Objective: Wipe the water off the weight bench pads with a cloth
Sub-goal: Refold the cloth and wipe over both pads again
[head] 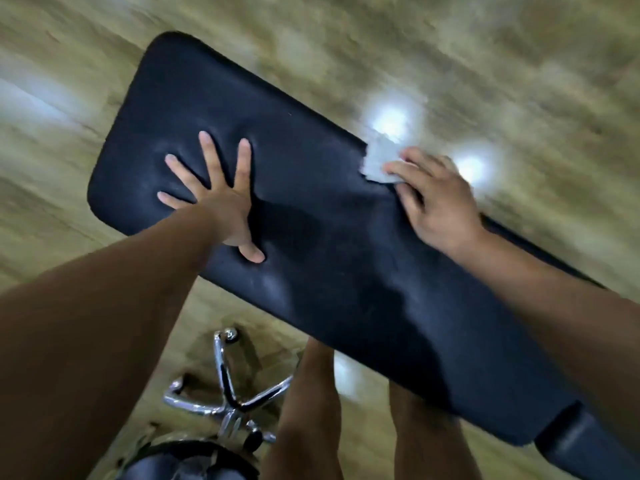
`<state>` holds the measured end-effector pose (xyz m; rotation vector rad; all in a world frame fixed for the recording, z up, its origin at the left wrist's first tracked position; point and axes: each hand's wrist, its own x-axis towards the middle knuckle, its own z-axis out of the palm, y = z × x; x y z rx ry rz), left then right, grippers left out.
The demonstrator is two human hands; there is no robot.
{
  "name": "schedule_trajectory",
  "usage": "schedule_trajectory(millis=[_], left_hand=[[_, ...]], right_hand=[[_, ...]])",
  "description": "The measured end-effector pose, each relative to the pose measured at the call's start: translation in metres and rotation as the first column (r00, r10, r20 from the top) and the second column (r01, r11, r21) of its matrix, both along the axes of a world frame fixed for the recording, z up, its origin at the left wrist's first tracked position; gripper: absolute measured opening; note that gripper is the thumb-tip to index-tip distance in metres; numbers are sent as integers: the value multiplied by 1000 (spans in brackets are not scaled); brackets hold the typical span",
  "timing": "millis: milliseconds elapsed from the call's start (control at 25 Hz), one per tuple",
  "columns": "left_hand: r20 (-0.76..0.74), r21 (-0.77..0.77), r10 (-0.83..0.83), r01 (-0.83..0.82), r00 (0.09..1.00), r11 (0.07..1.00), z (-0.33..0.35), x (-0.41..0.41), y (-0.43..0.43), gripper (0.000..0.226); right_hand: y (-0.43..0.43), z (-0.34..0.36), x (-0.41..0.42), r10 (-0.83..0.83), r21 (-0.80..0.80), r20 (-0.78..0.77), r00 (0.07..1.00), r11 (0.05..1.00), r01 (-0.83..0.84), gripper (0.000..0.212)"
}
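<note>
A long black bench pad runs diagonally from upper left to lower right. A second, smaller pad follows it at the lower right, past a gap. My left hand lies flat on the near-left part of the long pad, fingers spread, denting the cushion. My right hand holds a small white cloth against the pad's far edge, the fingers curled over it. The frame is blurred by motion, so water on the pad cannot be made out.
The floor is wood-look and shiny, with bright light reflections beside the cloth. A chrome star-shaped chair base with a black round seat stands at the bottom left. My bare legs stand next to the bench's near edge.
</note>
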<state>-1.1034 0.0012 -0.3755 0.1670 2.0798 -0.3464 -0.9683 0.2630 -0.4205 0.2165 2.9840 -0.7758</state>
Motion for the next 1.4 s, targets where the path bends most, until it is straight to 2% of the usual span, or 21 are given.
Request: schedule_trajectory(millis=[80, 240, 360, 400, 480, 520, 640, 720, 800, 880, 920, 1040, 1080, 1240, 1320, 1400], left_hand=[[-34, -14, -39, 38, 999, 999, 7, 4, 8, 174], [-132, -60, -122, 115, 984, 992, 13, 13, 10, 169], [-252, -2, -278, 286, 927, 958, 17, 36, 7, 156], [-296, 38, -322, 348, 899, 937, 17, 43, 8, 150], [-337, 101, -369, 423, 866, 901, 16, 55, 11, 136], [-344, 124, -378, 441, 859, 889, 15, 61, 10, 128], [-304, 167, -345, 406, 888, 898, 15, 86, 8, 108], [-277, 215, -293, 357, 915, 909, 15, 107, 10, 96], [-288, 314, -209, 298, 935, 901, 15, 128, 11, 82], [-337, 432, -124, 271, 933, 860, 13, 137, 7, 68], [-349, 488, -61, 237, 935, 840, 12, 137, -1, 63], [-340, 655, 189, 88, 921, 750, 9, 133, -36, 52], [-343, 695, 254, 62, 905, 716, 9, 134, -49, 51], [-309, 776, 478, -73, 822, 627, 7, 133, -98, 52], [-274, 800, 562, -139, 781, 584, 3, 135, -123, 52], [-236, 823, 640, -199, 731, 531, -2, 138, -140, 52]], right_hand=[[43, 15, 87, -85, 62, 89, 992, 995, 79, 27], [148, 26, 251, -292, 248, 298, 909, 943, 222, 46], [160, 46, 336, -472, 307, 320, 822, 872, 381, 41], [146, 50, 346, -538, 321, 333, 774, 837, 443, 43], [100, 59, 348, -643, 249, 379, 665, 763, 596, 39], [75, 62, 347, -677, 214, 357, 644, 730, 649, 37], [10, 66, 352, -767, 182, 430, 477, 591, 786, 42], [-9, 63, 346, -808, 226, 469, 358, 501, 835, 42], [-29, 64, 330, -814, 257, 494, 306, 473, 843, 40], [-54, 70, 300, -803, 236, 504, 318, 482, 844, 38], [-71, 69, 282, -787, 220, 507, 353, 513, 830, 36], [-129, 62, 213, -660, 81, 511, 551, 675, 733, 35], [-145, 58, 186, -627, 42, 514, 585, 700, 713, 35], [-181, 55, 131, -674, 155, 553, 489, 660, 735, 37], [-185, 63, 127, -648, 177, 553, 524, 706, 686, 35], [-198, 68, 103, -584, 117, 540, 607, 766, 633, 31]])
